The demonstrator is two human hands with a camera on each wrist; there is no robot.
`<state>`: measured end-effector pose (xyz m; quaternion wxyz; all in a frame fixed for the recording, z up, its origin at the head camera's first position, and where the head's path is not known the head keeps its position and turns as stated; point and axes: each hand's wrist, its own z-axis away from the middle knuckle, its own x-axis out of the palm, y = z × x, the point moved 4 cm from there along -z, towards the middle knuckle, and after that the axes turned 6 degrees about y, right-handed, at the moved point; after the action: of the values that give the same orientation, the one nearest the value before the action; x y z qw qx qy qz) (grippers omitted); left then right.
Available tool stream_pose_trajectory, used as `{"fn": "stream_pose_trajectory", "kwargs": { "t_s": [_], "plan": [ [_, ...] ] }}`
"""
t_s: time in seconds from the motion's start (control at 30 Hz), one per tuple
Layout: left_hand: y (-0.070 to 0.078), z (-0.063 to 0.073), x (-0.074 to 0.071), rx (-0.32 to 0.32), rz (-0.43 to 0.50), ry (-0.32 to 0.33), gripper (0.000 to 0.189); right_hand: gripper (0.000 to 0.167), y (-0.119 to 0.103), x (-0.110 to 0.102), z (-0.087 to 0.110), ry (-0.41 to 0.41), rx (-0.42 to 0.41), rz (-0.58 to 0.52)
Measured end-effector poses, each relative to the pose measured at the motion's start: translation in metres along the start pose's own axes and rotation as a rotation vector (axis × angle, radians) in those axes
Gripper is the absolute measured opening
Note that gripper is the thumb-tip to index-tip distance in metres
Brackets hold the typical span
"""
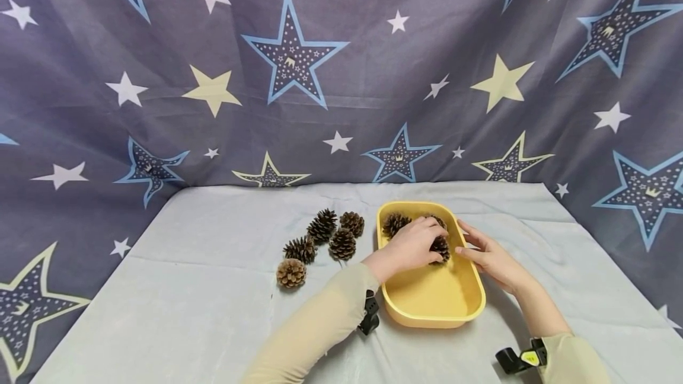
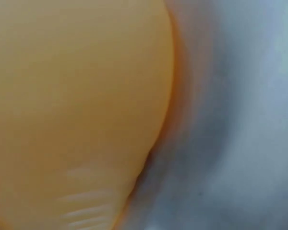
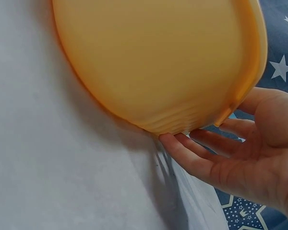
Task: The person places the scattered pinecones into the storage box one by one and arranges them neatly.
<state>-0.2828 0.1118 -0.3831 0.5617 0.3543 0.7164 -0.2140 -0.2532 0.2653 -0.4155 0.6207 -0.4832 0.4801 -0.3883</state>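
Observation:
A yellow plastic tub [image 1: 434, 295] stands on the cloth-covered table, right of the middle. My left hand [image 1: 411, 246] reaches into it over the left rim, with thumb and fingers around a dark pine cone [image 1: 440, 249]. Another pine cone [image 1: 396, 224] lies in the tub's far left corner, and one more shows partly behind my fingers. At the right side, my right hand [image 1: 493, 259] holds the tub wall, thumb at the rim and fingers against the outside. The right wrist view shows those fingertips [image 3: 168, 140] touching the ribbed outer wall. Only the tub's outside fills the left wrist view.
Left of the tub lies a loose group of several pine cones [image 1: 342, 244], including a lighter brown pine cone [image 1: 291, 273] nearest me. Pale cloth [image 1: 187, 313] covers the table. A dark star-patterned curtain [image 1: 331, 123] hangs behind the table's far edge.

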Motion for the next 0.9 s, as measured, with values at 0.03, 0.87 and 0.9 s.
{"fn": "stream_pose_trajectory", "kwargs": {
  "t_s": [0.03, 0.87, 0.9],
  "plan": [
    [-0.001, 0.000, -0.002, -0.002, 0.004, -0.001, 0.048, 0.073, 0.000, 0.000, 0.000, 0.001, 0.000, 0.000],
    [-0.066, 0.031, -0.053, -0.111, 0.217, 0.172, 0.031, 0.072, -0.001, 0.001, 0.003, 0.018, 0.006, 0.015],
    [-0.070, 0.033, -0.054, -0.124, 0.223, 0.177, 0.031, 0.072, -0.001, 0.001, 0.002, 0.016, 0.008, 0.016]
  ]
}}
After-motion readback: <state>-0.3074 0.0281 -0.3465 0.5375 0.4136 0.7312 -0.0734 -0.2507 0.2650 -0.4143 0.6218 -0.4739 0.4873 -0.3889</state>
